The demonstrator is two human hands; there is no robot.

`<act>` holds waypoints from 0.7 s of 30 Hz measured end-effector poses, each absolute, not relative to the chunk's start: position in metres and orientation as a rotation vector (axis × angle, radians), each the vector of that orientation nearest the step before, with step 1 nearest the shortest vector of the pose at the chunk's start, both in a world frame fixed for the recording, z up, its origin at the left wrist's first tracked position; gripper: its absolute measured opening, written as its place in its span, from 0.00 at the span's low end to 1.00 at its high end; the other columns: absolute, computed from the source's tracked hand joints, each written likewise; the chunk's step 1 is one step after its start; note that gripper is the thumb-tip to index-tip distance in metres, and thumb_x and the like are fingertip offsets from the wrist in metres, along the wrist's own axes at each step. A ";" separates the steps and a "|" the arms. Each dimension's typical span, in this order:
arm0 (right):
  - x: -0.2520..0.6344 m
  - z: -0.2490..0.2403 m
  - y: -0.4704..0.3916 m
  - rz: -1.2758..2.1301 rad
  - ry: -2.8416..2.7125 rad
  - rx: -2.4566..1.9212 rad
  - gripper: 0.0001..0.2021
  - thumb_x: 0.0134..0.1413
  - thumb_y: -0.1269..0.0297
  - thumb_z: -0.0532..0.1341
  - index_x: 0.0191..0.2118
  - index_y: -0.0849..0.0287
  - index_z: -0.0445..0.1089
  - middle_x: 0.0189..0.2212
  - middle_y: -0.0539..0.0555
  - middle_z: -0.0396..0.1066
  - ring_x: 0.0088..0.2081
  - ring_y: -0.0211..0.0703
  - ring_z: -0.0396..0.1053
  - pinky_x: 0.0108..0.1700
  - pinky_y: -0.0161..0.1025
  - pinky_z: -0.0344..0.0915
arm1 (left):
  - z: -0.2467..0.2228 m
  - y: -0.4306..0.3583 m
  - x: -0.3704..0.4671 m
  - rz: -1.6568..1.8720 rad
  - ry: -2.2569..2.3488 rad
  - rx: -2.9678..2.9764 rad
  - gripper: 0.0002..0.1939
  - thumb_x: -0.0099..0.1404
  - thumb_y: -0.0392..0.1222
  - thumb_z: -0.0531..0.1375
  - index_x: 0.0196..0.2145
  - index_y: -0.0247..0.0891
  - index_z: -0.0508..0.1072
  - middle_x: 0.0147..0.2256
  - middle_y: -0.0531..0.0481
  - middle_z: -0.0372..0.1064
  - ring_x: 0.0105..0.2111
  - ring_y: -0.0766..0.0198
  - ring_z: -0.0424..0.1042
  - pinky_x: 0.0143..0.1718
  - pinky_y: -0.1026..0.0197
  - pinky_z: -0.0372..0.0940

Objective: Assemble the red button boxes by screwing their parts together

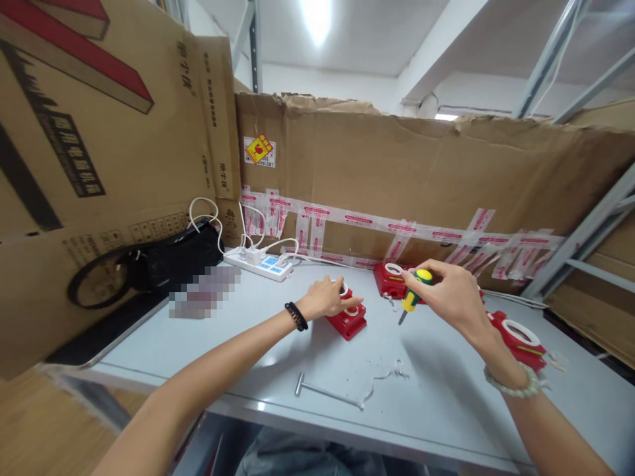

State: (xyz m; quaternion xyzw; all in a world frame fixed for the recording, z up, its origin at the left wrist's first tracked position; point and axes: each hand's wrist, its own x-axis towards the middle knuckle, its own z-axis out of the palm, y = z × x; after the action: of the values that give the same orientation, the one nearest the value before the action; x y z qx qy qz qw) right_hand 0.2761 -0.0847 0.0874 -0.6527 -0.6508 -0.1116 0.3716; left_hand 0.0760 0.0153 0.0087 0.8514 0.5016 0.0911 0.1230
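Note:
My left hand [326,297] rests over a red housing [348,322] with white rings, fingers curled around its far side and thumb stretched across its top. In my right hand [449,294], pinched by the handle, is a short yellow and green screwdriver [411,299]. Its tip points down and left, above the table and apart from the housing. Behind the screwdriver lies another red housing [384,284] with a white ring, partly hidden by my right hand. A further red housing [523,350] with a large white ring sits beside my right wrist.
A small T-shaped metal hammer [327,393] on a thin chain lies near the table's [238,370] front edge, with small crumbs nearby. A white power strip [265,266] with cables stands at the back. Cardboard walls [377,165] enclose the back and left; a black bag [173,264] sits left.

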 end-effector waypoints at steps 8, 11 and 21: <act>0.311 0.074 -0.084 0.091 -1.620 -1.576 0.17 0.46 0.50 0.60 0.23 0.60 0.68 0.16 0.49 0.63 0.18 0.35 0.58 0.20 0.34 0.54 | 0.039 0.040 0.030 0.066 0.808 2.591 0.40 0.44 0.39 0.63 0.56 0.46 0.58 0.51 0.49 0.64 0.47 0.55 0.67 0.45 0.60 0.63; 0.316 0.067 -0.081 0.294 -1.604 -1.479 0.17 0.46 0.50 0.60 0.21 0.60 0.67 0.14 0.47 0.59 0.16 0.33 0.55 0.17 0.33 0.52 | 0.039 0.033 0.007 0.109 0.742 2.591 0.38 0.47 0.35 0.60 0.56 0.47 0.58 0.55 0.50 0.60 0.51 0.53 0.64 0.49 0.57 0.61; 0.308 0.054 -0.089 0.211 -1.793 -1.567 0.12 0.47 0.59 0.58 0.22 0.61 0.68 0.19 0.50 0.65 0.22 0.36 0.57 0.23 0.34 0.54 | 0.016 -0.012 0.041 0.489 1.031 2.872 0.26 0.62 0.51 0.56 0.56 0.44 0.59 0.57 0.41 0.54 0.57 0.48 0.55 0.53 0.45 0.55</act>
State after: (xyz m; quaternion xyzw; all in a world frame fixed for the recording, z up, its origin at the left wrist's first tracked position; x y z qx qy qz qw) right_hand 0.3075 -0.0890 0.0536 -0.6099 -0.6978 0.0822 0.3666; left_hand 0.0411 -0.0120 0.0156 0.9290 0.3336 0.1581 0.0254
